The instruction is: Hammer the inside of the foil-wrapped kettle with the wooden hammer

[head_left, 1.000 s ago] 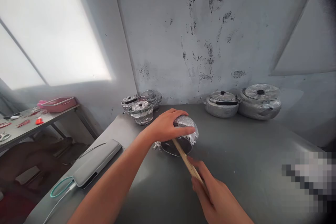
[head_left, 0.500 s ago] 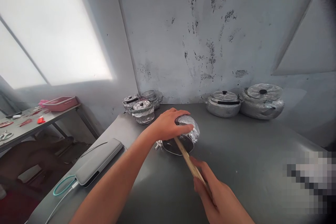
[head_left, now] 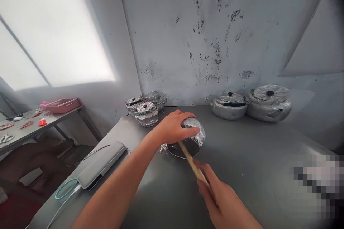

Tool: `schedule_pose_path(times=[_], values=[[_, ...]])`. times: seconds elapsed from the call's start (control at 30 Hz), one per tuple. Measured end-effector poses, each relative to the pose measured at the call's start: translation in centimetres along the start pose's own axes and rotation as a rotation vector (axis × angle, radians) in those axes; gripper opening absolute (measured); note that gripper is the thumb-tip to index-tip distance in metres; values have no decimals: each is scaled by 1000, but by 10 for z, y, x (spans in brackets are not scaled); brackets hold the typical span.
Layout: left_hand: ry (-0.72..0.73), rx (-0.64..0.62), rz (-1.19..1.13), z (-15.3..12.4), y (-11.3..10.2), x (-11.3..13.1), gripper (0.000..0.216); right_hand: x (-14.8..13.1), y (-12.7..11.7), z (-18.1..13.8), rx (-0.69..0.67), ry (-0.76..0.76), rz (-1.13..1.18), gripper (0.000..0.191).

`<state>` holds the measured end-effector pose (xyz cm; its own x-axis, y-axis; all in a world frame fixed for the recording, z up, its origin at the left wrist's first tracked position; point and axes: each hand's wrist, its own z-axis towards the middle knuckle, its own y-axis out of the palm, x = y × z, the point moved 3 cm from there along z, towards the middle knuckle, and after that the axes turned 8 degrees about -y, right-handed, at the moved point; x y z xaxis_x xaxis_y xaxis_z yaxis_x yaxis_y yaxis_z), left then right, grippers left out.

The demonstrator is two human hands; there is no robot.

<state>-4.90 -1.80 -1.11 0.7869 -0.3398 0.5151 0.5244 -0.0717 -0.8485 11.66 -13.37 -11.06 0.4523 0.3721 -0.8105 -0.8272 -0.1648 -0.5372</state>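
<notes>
A small silver metal pot [head_left: 202, 136] lies tipped over on the grey table, its round opening turned towards me. My left hand [head_left: 176, 127] is wrapped over the top of it, thumb and fingers pressed on its wall. Between the fingers of my right hand [head_left: 215, 189] is a wooden stick [head_left: 190, 161], gripped by its near end. The far end of this stick reaches into the pot's mouth below my left palm, where its tip is hidden. A bit of metal fitting sticks out at the pot's left side.
Several small silver pots [head_left: 146, 114] stand at the table's back left. Two larger lidded ones, a pot [head_left: 228, 111] and a kettle [head_left: 268, 105], stand back right. A grey power bank [head_left: 103, 164] with cables lies left. A side table holds a pink basket [head_left: 63, 105] and scissors [head_left: 5, 138].
My right hand and the wooden stick have shifted very slightly towards the pot. My left hand keeps its hold, and the pot stays in place.
</notes>
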Motion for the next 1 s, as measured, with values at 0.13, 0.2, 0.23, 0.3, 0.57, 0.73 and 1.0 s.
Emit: schedule_pose_path(times=[0.13, 0.2, 0.23, 0.3, 0.57, 0.73, 1.0], values=[[-5, 11, -2, 0, 1, -1, 56, 2, -4, 1, 33, 19, -12, 39], [-4, 13, -3, 1, 1, -1, 56, 2, -5, 1, 47, 28, -12, 41], [-3, 13, -3, 1, 1, -1, 55, 2, -4, 1, 46, 25, -14, 42], [-1, 12, -3, 2, 1, -1, 55, 0, -3, 0, 33, 21, -21, 42], [-13, 11, -10, 2, 1, -1, 54, -2, 0, 0, 12, 21, -25, 41], [-15, 10, -7, 1, 0, -1, 54, -2, -2, 0, 40, 5, -26, 38], [-7, 24, -3, 2, 1, -2, 54, -1, -1, 1, 33, -1, -1, 41]])
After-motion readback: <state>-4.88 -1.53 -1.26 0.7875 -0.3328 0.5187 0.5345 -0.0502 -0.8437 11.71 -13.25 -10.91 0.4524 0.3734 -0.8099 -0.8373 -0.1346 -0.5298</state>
